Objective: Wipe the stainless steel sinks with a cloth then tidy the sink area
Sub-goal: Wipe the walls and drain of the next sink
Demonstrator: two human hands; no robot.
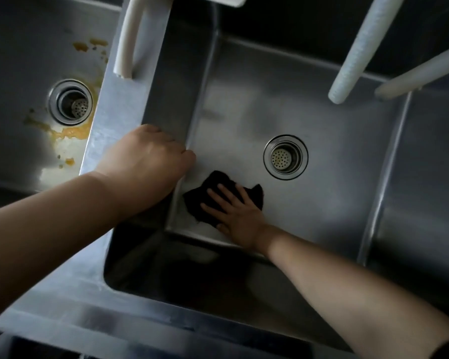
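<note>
Two stainless steel sinks lie side by side below me. In the right sink (335, 161), my right hand (237, 211) presses flat with straight fingers on a black cloth (200, 200) at the basin floor's near-left corner, left of the drain (285, 157). My left hand (147, 161) grips the divider (130, 99) between the two basins, its fingers curled over the edge. The left sink (16, 81) has yellow-orange stains (70, 133) around its drain (71, 102) and further up its floor.
A white hose (127, 45) hangs over the divider at the top. Two more white hoses (358, 50) (420, 73) reach in from the upper right above the right sink. The steel front rim (114, 314) runs along the bottom.
</note>
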